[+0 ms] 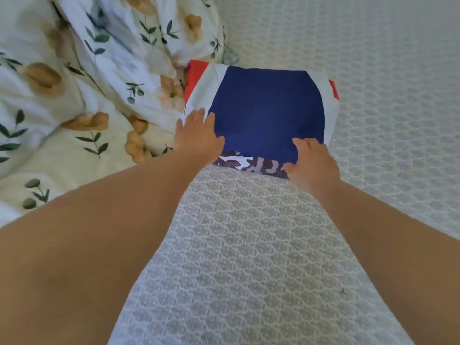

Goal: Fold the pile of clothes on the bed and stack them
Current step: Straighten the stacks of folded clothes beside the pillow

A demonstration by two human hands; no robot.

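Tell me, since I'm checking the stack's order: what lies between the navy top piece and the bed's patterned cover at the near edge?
In the head view, a folded camouflage-print garment lies between the folded navy cloth and the white lattice-patterned bedcover.

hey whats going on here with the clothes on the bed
A person is folding laundry on the bed. The left hand lies flat on the left edge of a folded navy, white and red garment, and the right hand holds its near edge. It lies on a camouflage-print piece. A floral duvet is bunched alongside.
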